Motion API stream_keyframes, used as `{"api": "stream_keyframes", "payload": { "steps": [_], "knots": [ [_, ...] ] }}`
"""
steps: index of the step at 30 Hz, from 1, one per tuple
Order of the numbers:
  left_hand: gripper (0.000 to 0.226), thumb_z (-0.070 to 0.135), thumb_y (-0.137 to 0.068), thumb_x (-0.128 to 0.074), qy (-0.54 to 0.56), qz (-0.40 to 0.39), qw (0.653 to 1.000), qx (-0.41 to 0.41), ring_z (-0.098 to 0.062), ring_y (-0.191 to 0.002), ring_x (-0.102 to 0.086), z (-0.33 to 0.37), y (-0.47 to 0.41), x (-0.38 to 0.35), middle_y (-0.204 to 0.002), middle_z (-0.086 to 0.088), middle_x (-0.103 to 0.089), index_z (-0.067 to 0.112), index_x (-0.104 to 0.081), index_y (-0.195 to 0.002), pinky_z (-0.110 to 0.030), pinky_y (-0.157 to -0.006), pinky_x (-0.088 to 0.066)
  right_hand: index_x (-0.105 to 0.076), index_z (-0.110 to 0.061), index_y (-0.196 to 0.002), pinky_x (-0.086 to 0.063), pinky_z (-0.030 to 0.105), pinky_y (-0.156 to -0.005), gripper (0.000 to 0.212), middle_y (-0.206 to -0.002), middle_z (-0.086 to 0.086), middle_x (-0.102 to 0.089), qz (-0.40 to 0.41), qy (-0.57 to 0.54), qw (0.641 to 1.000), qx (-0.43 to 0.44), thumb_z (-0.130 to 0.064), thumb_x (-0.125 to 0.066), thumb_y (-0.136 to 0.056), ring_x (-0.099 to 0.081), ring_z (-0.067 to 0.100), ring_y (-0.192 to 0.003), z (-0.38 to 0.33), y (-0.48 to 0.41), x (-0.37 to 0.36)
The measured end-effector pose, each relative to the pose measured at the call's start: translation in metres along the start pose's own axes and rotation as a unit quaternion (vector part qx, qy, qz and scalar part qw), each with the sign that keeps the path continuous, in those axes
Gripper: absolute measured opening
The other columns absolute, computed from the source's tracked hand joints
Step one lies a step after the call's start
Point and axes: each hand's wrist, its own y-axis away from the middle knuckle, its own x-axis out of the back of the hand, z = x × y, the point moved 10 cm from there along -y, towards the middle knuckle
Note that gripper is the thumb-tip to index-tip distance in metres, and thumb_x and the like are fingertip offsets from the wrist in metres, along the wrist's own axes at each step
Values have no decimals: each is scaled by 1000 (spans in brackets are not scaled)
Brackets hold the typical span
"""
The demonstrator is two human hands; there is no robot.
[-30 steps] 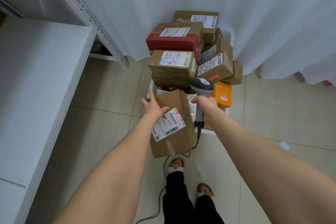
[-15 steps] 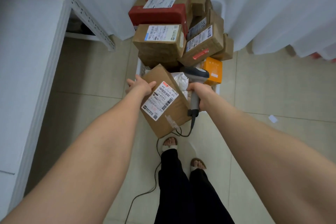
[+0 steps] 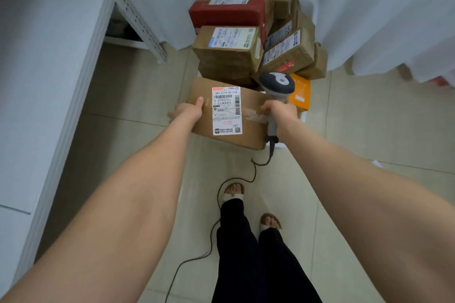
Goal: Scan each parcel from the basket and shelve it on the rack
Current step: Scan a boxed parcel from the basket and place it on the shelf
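A brown cardboard parcel (image 3: 253,128) with a white shipping label facing up is held in front of the basket. My left hand (image 3: 187,112) grips its left edge, thumb on top. My right hand (image 3: 280,112) grips the handle of a grey barcode scanner (image 3: 277,83) at the parcel's right edge, the scanner head above the parcel's far right corner. Behind them the white basket (image 3: 304,117) is piled with several cardboard parcels, among them a red-sided box (image 3: 227,13) and an orange box (image 3: 300,92). The white rack shelf (image 3: 41,76) lies at the left.
The scanner's black cable (image 3: 214,236) trails over the tiled floor beside my sandalled feet. A perforated rack upright (image 3: 134,11) slants between shelf and basket. White curtains (image 3: 369,7) hang behind the basket. A scrap of paper (image 3: 377,163) lies on the floor at right.
The parcel has turned from tilted to nearly level, its label now square to me. My right hand with the scanner has come up against the parcel's right edge.
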Motion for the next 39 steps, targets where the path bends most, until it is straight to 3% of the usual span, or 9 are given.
{"api": "stream_keyframes", "payload": {
  "steps": [3,7,11,20,23,27,32,36,39],
  "knots": [
    [68,53,-92,-50,115,-16,993,-12,-34,-126,-48,-5,-14,-5,-141,-15,-47,1,-48,-136,-42,-105,-41,-51,-23,-121,-42,38,-76,44,-96,1,-53,-23,32,999,22,-10,-67,-81,-51,22,-91,-13,-7,-14],
    [79,59,-85,-55,168,-56,984,-11,-33,-127,-48,-10,-26,-18,-143,-11,-47,8,-39,-142,-44,-106,-41,-51,-22,-125,-41,38,-79,45,-84,-4,-49,-22,56,998,4,-12,-67,-84,-50,25,-97,-7,-19,-24],
    [82,58,-82,-62,249,-92,964,0,-30,-125,-50,-13,-25,-20,-141,-10,-48,9,-38,-144,-44,-105,-42,-50,-22,-131,-44,42,-86,51,-106,3,-55,-12,71,997,5,-14,-68,-85,-49,26,-99,-11,-15,-25],
    [72,56,-72,-74,379,-28,925,-20,-29,-109,-60,-21,39,92,-124,-10,-58,13,-45,-122,-47,-94,-51,-50,-20,-135,-42,40,-83,52,-109,4,-52,-24,37,998,34,-11,-65,-87,-48,25,-99,-58,66,-26],
    [72,56,-75,-71,384,-24,922,-34,-25,-109,-59,-21,72,133,-125,-7,-58,15,-44,-128,-45,-94,-51,-50,-19,-134,-41,39,-83,49,-114,7,-55,-38,29,998,49,-11,-63,-87,-48,25,-100,-82,100,-25],
    [70,52,-79,-70,402,-44,913,-57,-14,-84,-64,-15,121,178,-101,0,-64,15,-46,-133,-26,-59,-52,-49,-17,-133,-41,42,-87,49,-115,8,-54,-53,28,996,65,-9,-63,-87,-47,26,-100,-116,144,-21],
    [66,54,-81,-66,385,10,918,-96,-20,-102,-58,-12,181,248,-125,-5,-58,17,-46,-131,-31,-79,-47,-45,-20,-140,-43,47,-93,58,-129,10,-52,-87,31,991,100,-9,-63,-86,-48,30,-108,-164,209,-16],
    [60,57,-78,-69,413,8,906,-98,-16,-89,-57,-16,228,285,-117,-2,-59,27,-42,-123,-34,-75,-48,-45,-19,-140,-43,40,-86,56,-118,6,-56,-115,36,981,150,-9,-63,-88,-50,27,-102,-198,255,-16],
    [76,54,-72,-76,426,-7,900,-94,-17,-83,-52,-23,258,306,-105,1,-54,36,-36,-135,-40,-78,-45,-46,-19,-138,-42,37,-77,54,-104,4,-56,-131,43,975,172,-9,-63,-88,-51,23,-92,-214,288,-16]
  ]
}}
